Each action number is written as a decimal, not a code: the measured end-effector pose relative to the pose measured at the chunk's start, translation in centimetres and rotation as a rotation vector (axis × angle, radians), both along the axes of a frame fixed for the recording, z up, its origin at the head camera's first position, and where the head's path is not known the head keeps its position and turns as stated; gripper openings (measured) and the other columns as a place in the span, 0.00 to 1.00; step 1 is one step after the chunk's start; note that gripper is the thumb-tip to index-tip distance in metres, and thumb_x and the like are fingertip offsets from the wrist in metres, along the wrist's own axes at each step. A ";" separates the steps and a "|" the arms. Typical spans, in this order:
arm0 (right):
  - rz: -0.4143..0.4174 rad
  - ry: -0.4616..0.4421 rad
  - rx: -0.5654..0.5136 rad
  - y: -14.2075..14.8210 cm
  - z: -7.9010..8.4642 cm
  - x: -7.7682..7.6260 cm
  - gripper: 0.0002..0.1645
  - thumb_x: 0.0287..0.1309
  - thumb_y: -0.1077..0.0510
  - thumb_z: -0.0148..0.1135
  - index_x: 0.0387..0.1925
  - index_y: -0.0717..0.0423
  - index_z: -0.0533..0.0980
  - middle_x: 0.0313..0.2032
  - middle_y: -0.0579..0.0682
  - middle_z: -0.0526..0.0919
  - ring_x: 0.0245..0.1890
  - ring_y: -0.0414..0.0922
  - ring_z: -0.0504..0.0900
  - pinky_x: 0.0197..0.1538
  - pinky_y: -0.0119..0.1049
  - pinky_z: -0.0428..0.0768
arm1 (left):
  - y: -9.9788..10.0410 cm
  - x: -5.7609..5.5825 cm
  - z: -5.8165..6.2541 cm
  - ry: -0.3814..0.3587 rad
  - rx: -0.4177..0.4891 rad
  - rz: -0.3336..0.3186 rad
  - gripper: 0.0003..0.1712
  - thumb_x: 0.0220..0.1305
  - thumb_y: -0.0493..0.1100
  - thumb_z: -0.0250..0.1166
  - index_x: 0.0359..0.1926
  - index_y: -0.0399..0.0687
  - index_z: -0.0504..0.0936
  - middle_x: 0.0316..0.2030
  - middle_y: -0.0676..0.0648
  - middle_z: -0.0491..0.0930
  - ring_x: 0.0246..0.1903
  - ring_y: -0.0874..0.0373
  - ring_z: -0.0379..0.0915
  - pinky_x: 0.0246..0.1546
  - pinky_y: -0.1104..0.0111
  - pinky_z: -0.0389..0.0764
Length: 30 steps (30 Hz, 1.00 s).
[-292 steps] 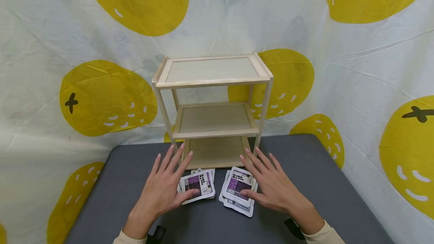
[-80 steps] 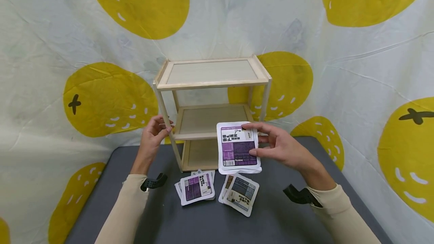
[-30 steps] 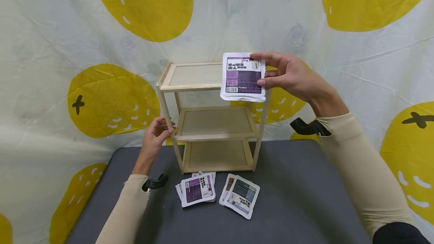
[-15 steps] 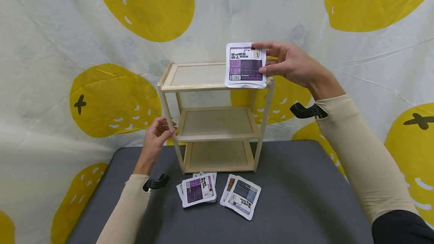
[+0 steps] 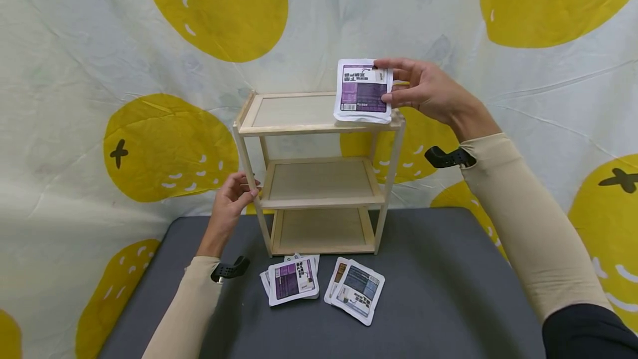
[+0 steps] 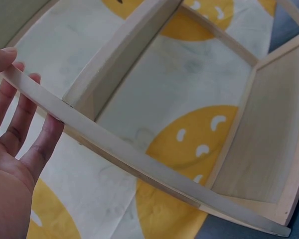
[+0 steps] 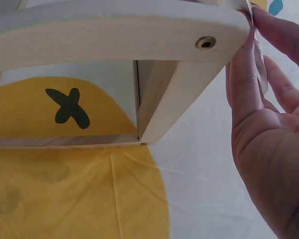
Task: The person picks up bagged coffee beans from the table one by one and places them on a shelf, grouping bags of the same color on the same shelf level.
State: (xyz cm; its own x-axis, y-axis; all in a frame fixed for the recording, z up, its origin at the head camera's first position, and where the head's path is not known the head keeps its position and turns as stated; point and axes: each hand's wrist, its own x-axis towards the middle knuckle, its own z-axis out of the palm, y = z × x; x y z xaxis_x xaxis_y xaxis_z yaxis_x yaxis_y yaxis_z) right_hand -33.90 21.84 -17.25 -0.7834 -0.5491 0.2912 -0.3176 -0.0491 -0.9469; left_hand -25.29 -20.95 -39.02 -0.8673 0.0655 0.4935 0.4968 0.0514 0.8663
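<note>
My right hand [image 5: 426,93] pinches a flat white packet with a purple label [image 5: 364,91] by its right edge, thumb in front and fingers behind. The packet stands nearly upright over the right end of the top tier of a small wooden shelf [image 5: 324,203]; whether it touches the wood I cannot tell. In the right wrist view only its thin edge [image 7: 260,64] shows, beside the shelf's corner. My left hand [image 5: 230,206] holds the shelf's left front post [image 6: 114,144], the thumb on one side and fingers curled behind it.
On the grey table [image 5: 438,292], in front of the shelf, lie two piles of packets: a purple-labelled pile [image 5: 293,280] at left and a grey-blue-labelled pile [image 5: 356,291] at right. A white cloth with yellow fruit shapes [image 5: 171,148] hangs behind.
Both hands were spread over the piles earlier. My right hand has lifted the purple packet from the right pile to the top tier; my left hand went to the post and stays there.
</note>
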 end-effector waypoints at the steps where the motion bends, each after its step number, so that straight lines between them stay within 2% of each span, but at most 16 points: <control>1: -0.004 -0.001 -0.003 0.0 0.0 0.0 0.41 0.60 0.77 0.64 0.73 0.58 0.66 0.59 0.61 0.73 0.48 0.50 0.84 0.48 0.36 0.85 | 0.0 0.0 0.0 -0.002 -0.002 0.001 0.20 0.69 0.27 0.61 0.60 0.37 0.73 0.50 0.32 0.77 0.48 0.42 0.75 0.46 0.71 0.81; 4: -0.011 0.002 -0.007 0.0 -0.1 -0.1 0.40 0.60 0.76 0.64 0.73 0.57 0.65 0.59 0.60 0.74 0.49 0.50 0.83 0.49 0.36 0.85 | 0.0 0.0 0.0 -0.007 -0.007 0.002 0.20 0.70 0.28 0.61 0.61 0.38 0.73 0.50 0.32 0.76 0.47 0.48 0.76 0.47 0.71 0.80; 7: -0.009 0.003 -0.012 0.1 -0.1 -0.2 0.39 0.61 0.75 0.64 0.72 0.57 0.66 0.59 0.60 0.76 0.51 0.51 0.83 0.50 0.36 0.84 | 0.1 0.0 0.1 -0.009 -0.006 -0.001 0.20 0.70 0.28 0.61 0.61 0.37 0.72 0.50 0.32 0.76 0.47 0.49 0.76 0.46 0.71 0.81; 15: 0.018 0.029 -0.036 -0.1 -0.1 -0.2 0.26 0.66 0.71 0.61 0.65 0.64 0.74 0.56 0.58 0.82 0.53 0.52 0.82 0.54 0.35 0.83 | 0.1 -0.1 0.1 -0.010 -0.008 0.003 0.23 0.70 0.28 0.61 0.63 0.27 0.67 0.50 0.31 0.76 0.48 0.43 0.75 0.46 0.70 0.81; 20: -0.002 0.017 -0.065 -0.3 -0.2 -0.1 0.22 0.66 0.71 0.61 0.61 0.66 0.77 0.54 0.57 0.82 0.52 0.51 0.82 0.53 0.33 0.83 | 0.2 -0.1 -0.1 -0.023 0.008 0.011 0.20 0.70 0.28 0.61 0.61 0.30 0.70 0.51 0.27 0.75 0.50 0.32 0.71 0.49 0.70 0.82; 23: -0.019 0.019 -0.061 -0.4 -0.1 -0.1 0.20 0.67 0.70 0.61 0.60 0.67 0.78 0.56 0.57 0.81 0.52 0.51 0.81 0.51 0.33 0.84 | 0.2 -0.2 -0.1 -0.030 0.010 0.017 0.19 0.70 0.28 0.61 0.60 0.32 0.71 0.51 0.27 0.75 0.50 0.28 0.70 0.50 0.70 0.82; 30: -0.062 0.046 0.061 -0.4 0.1 0.3 0.19 0.71 0.62 0.59 0.59 0.65 0.79 0.58 0.58 0.78 0.48 0.50 0.82 0.47 0.32 0.85 | 0.0 -0.5 -0.4 -0.015 0.003 0.010 0.19 0.70 0.28 0.61 0.60 0.33 0.72 0.50 0.33 0.78 0.48 0.38 0.74 0.48 0.71 0.82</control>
